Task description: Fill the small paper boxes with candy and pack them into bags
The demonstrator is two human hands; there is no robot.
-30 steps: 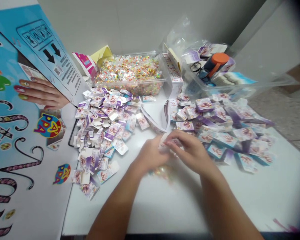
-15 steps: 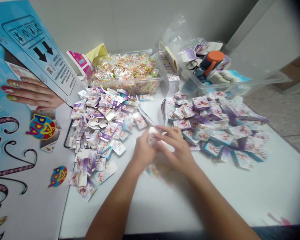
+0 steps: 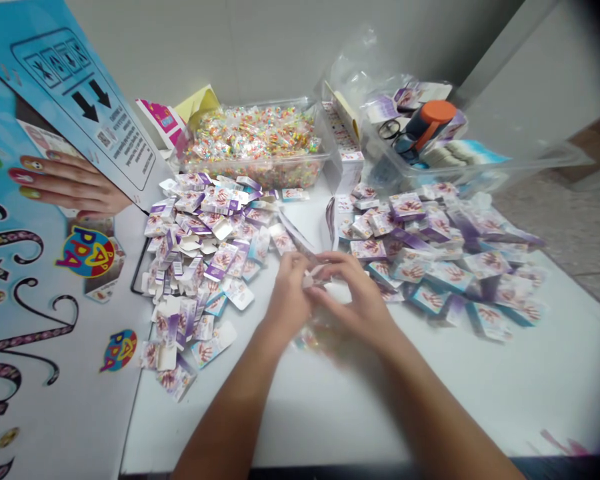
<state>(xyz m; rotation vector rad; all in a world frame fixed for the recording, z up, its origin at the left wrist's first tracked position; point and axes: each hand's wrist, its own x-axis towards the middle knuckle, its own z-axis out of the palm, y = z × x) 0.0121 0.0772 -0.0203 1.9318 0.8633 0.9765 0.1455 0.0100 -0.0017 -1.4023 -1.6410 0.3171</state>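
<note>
Both hands meet mid-table: left hand [image 3: 291, 293] and right hand [image 3: 353, 297] pinch one small carton [image 3: 314, 277] between fingertips; flat cartons [image 3: 200, 247] left, closed boxes [image 3: 445, 247] right. Clear tub [image 3: 260, 143] of colourful packets behind.

Packing workbench: heaps of small cartons [image 3: 445, 247], bin of sweets [image 3: 255, 143].

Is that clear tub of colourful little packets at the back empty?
No, the clear tub by the wall is heaped nearly to its rim with colourful packets.
</note>
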